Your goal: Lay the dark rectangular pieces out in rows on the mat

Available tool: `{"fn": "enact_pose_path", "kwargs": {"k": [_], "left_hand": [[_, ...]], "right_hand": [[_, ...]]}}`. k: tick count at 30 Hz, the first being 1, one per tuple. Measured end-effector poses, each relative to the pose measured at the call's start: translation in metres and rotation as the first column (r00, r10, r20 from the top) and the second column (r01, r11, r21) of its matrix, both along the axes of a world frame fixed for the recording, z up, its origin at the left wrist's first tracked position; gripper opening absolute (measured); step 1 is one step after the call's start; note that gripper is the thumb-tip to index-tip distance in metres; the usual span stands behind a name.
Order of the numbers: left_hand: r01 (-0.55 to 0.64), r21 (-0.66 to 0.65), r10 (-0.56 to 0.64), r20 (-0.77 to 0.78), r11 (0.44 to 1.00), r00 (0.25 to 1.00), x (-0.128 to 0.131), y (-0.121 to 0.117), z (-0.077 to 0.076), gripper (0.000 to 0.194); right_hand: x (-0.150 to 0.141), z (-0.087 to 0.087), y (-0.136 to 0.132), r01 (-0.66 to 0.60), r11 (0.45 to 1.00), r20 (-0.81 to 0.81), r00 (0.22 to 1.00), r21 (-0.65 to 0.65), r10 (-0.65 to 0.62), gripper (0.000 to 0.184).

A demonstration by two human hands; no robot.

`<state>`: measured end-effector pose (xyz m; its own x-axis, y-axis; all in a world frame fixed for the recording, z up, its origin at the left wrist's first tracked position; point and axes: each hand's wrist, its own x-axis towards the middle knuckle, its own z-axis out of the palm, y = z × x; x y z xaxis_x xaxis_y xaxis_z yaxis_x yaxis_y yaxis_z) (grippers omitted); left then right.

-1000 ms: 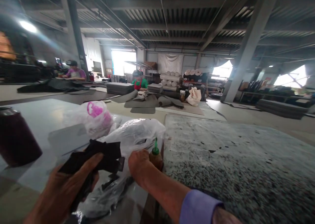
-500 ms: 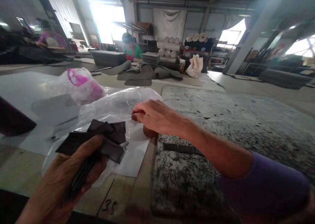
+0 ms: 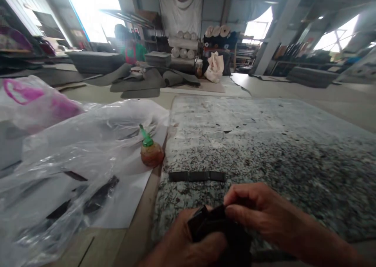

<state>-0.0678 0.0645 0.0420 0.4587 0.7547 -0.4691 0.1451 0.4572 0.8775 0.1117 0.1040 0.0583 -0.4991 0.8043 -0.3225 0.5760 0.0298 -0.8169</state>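
Right fingers gone from bottle, pinching black pieces, left fingers still clasping them

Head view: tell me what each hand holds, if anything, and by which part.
The left hand grips a bunch of dark pieces, thumb across them. The right hand has its fingertips at their upper edge; whether it pinches one cannot be told.

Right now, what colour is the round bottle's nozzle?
Green nozzle; it shows best in the head view.

The left fingers partly hide black pieces.
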Motion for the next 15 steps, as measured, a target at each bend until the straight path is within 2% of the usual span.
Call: {"fn": "enact_pose_path", "kwargs": {"k": [2,7,9,12,15], "left_hand": [[0.017,-0.033,-0.017,0.0,0.999,1.0,0.009,0.005,-0.003,0.011],[0.051,-0.05,-0.042,0.161,0.997,0.986,0.016,0.022,-0.019,0.012],[0.044,-0.075,-0.028,0.204,0.996,0.979,0.016,0.031,-0.022,0.012],[0.04,-0.113,-0.01,0.25,0.993,0.968,0.015,0.04,-0.019,0.015],[-0.026,-0.157,0.057,0.195,0.987,0.979,0.015,0.043,-0.013,0.014]], "right_hand": [[0.011,-0.005,0.001,0.029,1.0,0.016,0.999,0.004,-0.029,0.015],[0.018,-0.01,0.015,0.056,0.998,-0.061,0.997,0.006,-0.055,0.011],[0.02,-0.015,0.024,0.082,0.996,-0.126,0.988,-0.037,-0.086,0.01],[0.026,-0.027,0.038,0.134,0.975,-0.237,0.956,-0.177,-0.175,0.01],[0.036,-0.04,0.05,0.233,0.959,-0.222,0.938,-0.16,-0.265,0.013]]}}
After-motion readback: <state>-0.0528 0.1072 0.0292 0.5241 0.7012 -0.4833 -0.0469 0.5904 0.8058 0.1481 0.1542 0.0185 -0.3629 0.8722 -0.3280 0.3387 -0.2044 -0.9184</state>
